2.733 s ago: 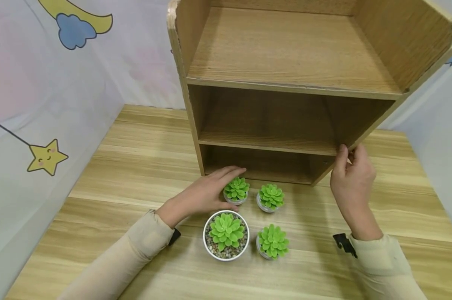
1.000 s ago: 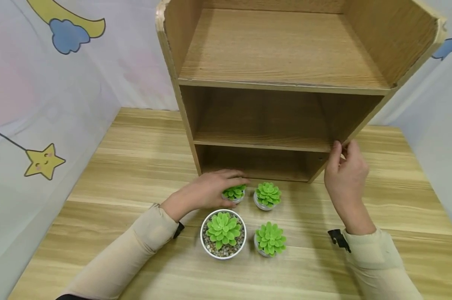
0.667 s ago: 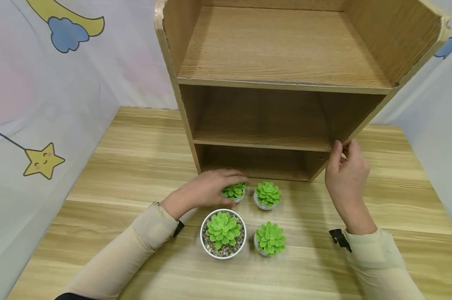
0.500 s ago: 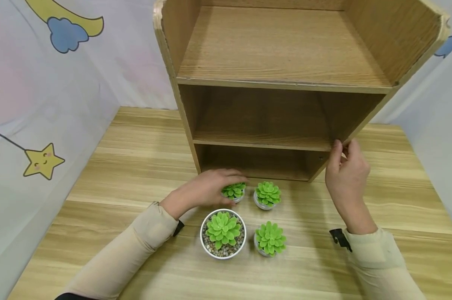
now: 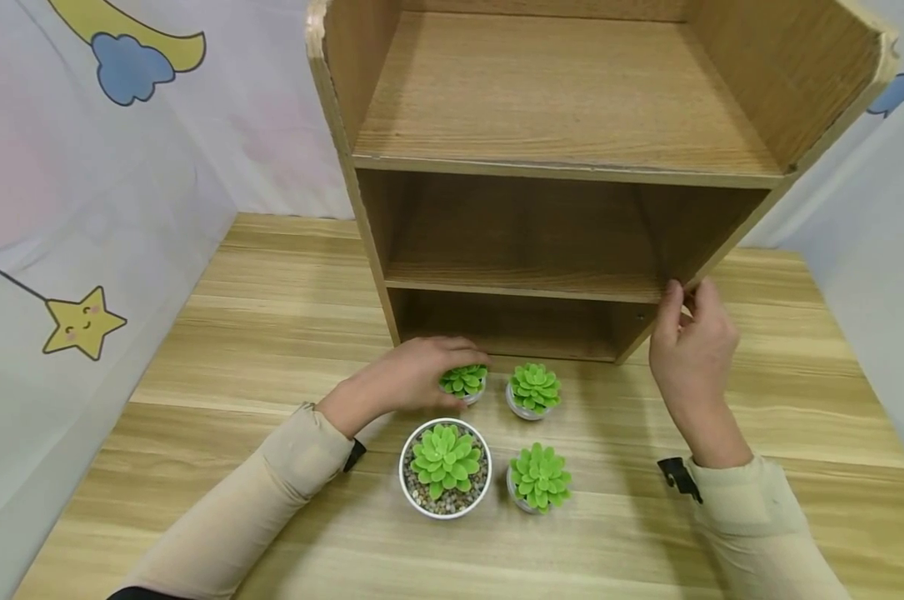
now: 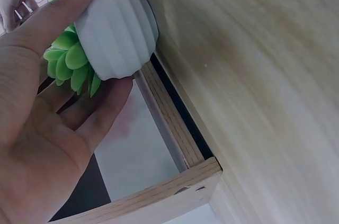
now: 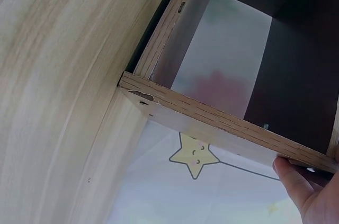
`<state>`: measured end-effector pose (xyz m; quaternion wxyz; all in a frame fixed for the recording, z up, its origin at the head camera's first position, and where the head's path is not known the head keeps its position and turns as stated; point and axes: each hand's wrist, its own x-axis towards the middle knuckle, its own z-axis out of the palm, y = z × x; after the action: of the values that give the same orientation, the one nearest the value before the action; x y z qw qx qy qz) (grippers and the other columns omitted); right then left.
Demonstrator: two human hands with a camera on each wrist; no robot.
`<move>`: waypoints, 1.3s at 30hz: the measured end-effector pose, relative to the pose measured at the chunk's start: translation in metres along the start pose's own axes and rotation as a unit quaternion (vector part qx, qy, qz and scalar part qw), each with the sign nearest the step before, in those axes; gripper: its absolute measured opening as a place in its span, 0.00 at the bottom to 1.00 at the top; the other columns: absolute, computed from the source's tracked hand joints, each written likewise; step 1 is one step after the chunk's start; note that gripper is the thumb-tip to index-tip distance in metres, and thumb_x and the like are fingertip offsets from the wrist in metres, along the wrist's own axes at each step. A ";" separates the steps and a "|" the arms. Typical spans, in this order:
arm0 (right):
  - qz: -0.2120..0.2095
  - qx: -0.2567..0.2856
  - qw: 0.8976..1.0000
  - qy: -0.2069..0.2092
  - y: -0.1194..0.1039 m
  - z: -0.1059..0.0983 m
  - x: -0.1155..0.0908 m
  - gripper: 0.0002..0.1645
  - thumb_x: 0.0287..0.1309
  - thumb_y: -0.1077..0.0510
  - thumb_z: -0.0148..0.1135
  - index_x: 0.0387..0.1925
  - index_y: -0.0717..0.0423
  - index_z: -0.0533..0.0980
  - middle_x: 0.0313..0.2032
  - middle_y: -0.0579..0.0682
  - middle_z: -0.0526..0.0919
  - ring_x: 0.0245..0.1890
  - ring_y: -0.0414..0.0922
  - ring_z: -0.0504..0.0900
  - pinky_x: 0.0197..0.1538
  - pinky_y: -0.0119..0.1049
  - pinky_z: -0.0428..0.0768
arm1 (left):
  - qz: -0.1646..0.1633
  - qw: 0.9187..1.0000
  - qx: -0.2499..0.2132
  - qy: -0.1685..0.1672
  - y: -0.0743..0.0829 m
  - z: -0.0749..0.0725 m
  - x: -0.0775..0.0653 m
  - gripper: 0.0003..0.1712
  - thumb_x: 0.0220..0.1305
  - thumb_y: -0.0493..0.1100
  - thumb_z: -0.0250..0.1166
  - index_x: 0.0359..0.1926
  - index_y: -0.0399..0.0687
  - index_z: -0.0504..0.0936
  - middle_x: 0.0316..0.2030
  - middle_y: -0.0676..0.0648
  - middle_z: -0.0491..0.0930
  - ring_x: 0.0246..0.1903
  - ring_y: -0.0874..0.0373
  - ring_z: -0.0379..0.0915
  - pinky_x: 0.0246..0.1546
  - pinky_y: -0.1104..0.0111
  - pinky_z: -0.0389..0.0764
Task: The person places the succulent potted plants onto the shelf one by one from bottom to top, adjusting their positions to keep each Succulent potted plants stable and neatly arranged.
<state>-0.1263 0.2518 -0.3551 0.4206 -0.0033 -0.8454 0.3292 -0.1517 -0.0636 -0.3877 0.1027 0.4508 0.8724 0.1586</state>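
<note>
My left hand (image 5: 407, 375) holds a small potted succulent (image 5: 463, 382) at the front left of the wooden shelf unit (image 5: 571, 172). In the left wrist view its white ribbed pot (image 6: 117, 33) sits between thumb and fingers, low beside the tabletop. Another small succulent (image 5: 535, 388) stands just to the right. Nearer me are a larger succulent (image 5: 446, 462) in a round white pot with pebbles, and a third small one (image 5: 540, 478). My right hand (image 5: 693, 367) grips the front edge of the unit's right side panel, thumb inside; some fingers are hidden behind it.
The shelf unit has an upper board with raised sides and two darker compartments below, on a wood-grain table (image 5: 287, 300). White cloth with moon, cloud and star (image 5: 86, 323) prints hangs around the table. Black straps show at both cuffs.
My left hand's fingers have drawn in around the small succulent, covering more of it than before. The right hand keeps its grip on the panel. The head view has shifted slightly.
</note>
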 end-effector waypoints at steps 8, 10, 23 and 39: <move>0.000 -0.002 1.000 -0.002 0.000 0.000 0.000 0.17 0.64 0.55 0.48 0.30 0.68 0.72 0.31 0.61 0.80 0.39 0.49 0.81 0.35 0.13 0.68 | 0.001 1.000 0.003 0.001 0.000 0.000 0.000 0.39 0.47 0.54 0.71 0.62 0.59 0.68 0.58 0.53 0.68 0.55 0.54 0.65 0.55 0.58 0.63; -0.001 -0.006 1.000 -0.003 0.000 0.000 -0.001 0.17 0.64 0.55 0.47 0.30 0.68 0.71 0.31 0.61 0.79 0.39 0.49 0.81 0.35 0.13 0.68 | 0.000 1.000 0.004 0.000 0.000 0.000 0.000 0.39 0.48 0.54 0.70 0.63 0.59 0.68 0.58 0.52 0.67 0.55 0.54 0.65 0.55 0.58 0.63; 0.006 -0.002 1.000 -0.002 -0.001 0.000 -0.001 0.17 0.64 0.56 0.47 0.32 0.69 0.72 0.30 0.61 0.79 0.39 0.50 0.81 0.35 0.13 0.68 | -0.004 1.000 0.006 0.001 0.002 -0.001 -0.001 0.39 0.48 0.54 0.70 0.62 0.58 0.68 0.58 0.52 0.67 0.56 0.54 0.64 0.55 0.58 0.63; -0.001 -0.008 1.000 -0.004 -0.003 -0.001 -0.003 0.17 0.65 0.56 0.47 0.32 0.69 0.72 0.30 0.62 0.79 0.38 0.52 0.81 0.35 0.12 0.67 | -0.001 1.000 0.007 0.006 0.000 0.001 -0.001 0.38 0.48 0.54 0.70 0.62 0.59 0.68 0.58 0.52 0.68 0.55 0.54 0.65 0.55 0.58 0.64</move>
<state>-0.1232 0.2494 -0.3551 0.4175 -0.0046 -0.8496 0.3223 -0.1507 -0.0644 -0.3890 0.0942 0.4499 0.8745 0.1547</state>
